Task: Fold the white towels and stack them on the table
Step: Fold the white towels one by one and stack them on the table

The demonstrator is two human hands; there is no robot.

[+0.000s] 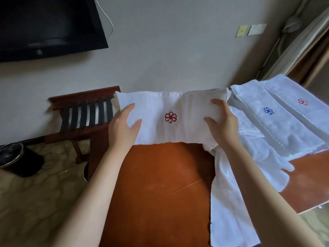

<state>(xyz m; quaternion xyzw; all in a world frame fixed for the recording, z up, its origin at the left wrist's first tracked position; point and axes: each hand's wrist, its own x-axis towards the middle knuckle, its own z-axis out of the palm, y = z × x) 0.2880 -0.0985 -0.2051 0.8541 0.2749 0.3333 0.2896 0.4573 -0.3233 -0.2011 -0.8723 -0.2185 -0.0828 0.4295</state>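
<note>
A single wide-angle view, worn on the person's head, looks forward and down across the orange-brown wooden table [160, 184], near enough that both bare forearms enter from the bottom edge and reach the left hand [122, 129] and right hand [222, 122] on the folded white towel with a red flower emblem [160, 131] at centre frame. It faces the plain grey wall [169, 50], the black flat wall-mounted screen [44, 27] at upper left
</note>
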